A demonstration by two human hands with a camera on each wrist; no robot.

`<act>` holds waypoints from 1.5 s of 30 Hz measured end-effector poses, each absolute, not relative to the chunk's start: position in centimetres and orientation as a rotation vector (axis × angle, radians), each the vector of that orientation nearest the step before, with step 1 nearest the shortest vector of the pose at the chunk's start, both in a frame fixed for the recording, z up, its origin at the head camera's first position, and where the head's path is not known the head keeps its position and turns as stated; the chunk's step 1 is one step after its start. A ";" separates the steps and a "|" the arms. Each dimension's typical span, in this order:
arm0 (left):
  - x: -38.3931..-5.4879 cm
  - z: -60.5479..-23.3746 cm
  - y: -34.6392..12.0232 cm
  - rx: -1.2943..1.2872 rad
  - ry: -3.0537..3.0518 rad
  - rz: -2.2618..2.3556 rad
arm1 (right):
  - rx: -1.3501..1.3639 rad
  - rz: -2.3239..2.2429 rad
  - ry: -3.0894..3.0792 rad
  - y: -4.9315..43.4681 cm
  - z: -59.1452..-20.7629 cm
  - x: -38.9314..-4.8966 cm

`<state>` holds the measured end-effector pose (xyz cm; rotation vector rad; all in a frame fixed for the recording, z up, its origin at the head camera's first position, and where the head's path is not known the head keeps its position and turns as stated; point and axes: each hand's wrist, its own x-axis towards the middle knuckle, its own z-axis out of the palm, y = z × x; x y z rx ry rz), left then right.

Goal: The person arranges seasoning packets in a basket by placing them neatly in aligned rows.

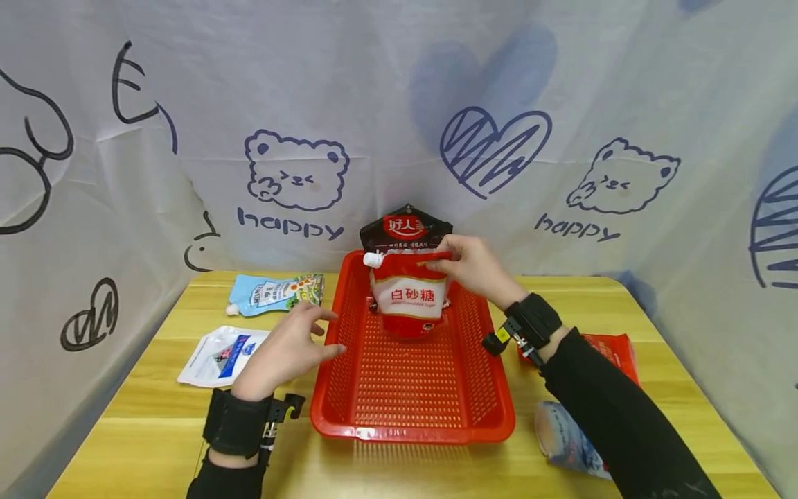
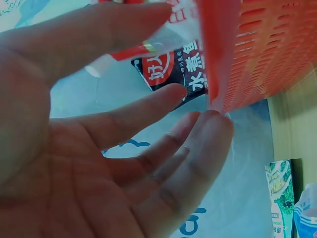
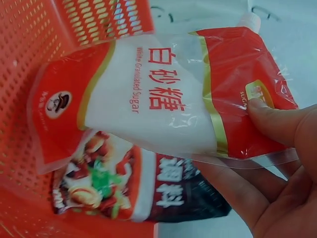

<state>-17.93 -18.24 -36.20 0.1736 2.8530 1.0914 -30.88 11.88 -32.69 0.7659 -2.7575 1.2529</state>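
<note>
My right hand (image 1: 476, 269) pinches the top edge of a red and white sugar pouch (image 1: 408, 298) with a white screw cap, thumb on the front and fingers behind. The pouch hangs upright inside a red plastic basket (image 1: 411, 433), near its back wall. Behind it a black seasoning packet (image 1: 405, 229) leans at the back of the basket; the right wrist view shows its printed food picture (image 3: 109, 183). By the basket's left rim is my left hand (image 1: 293, 346), its fingers spread and loosely bent, holding nothing.
On the left of the table lie a light blue spouted pouch (image 1: 277, 292) and a white packet (image 1: 221, 357). To the right, partly hidden by my right arm, are a red packet (image 1: 614, 353) and a blue-white packet (image 1: 567, 436). A printed cloth (image 1: 386, 104) hangs behind.
</note>
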 end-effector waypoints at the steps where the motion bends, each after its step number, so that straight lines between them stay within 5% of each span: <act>1: -18.0 -36.3 -18.2 0.177 2.851 1.089 | 0.743 1.273 -2.763 11.9 -33.0 -31.2; 26: -18.2 -36.4 -18.0 0.204 2.862 1.017 | 0.415 1.444 -2.916 14.1 -35.4 -36.6; 45: -18.1 -36.4 -17.8 0.174 2.856 1.005 | 0.494 1.250 -2.940 12.2 -35.6 -37.8</act>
